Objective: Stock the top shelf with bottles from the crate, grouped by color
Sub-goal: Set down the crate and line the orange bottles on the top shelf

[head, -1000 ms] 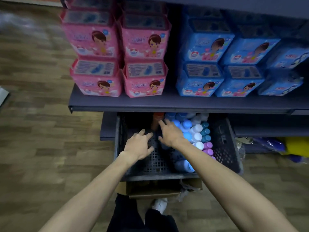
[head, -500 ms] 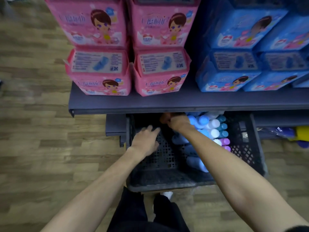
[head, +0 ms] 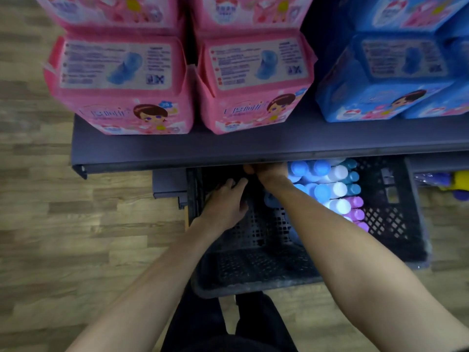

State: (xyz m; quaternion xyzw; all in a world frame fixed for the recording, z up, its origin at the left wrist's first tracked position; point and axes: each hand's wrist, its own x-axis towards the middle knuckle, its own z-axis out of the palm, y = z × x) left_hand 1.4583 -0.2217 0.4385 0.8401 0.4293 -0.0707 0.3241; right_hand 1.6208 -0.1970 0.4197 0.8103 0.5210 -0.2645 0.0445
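Observation:
A black plastic crate (head: 253, 288) stands on the floor, its far end under a dark shelf (head: 253, 148). Along its right side stand bottles with blue caps (head: 299, 168), white caps (head: 338, 171), teal caps (head: 353, 177) and purple caps (head: 355, 214). My right hand (head: 270, 174) reaches to the crate's far end and curls round an orange bottle (head: 247, 169), which shows only as a sliver below the shelf edge. My left hand (head: 225, 201) is inside the crate's left half with loose, spread fingers and holds nothing.
Pink packs (head: 121, 85) and blue packs (head: 380, 80) fill the shelf above the crate. A lower shelf edge (head: 168, 184) juts out left of the crate. Yellow and purple items (head: 460, 179) lie at the right. Wooden floor (head: 76, 237) spreads to the left.
My right hand has gone from flat over the bottles to the crate's far end and closed on the orange bottle. The view has moved closer and lower. My left hand has barely shifted.

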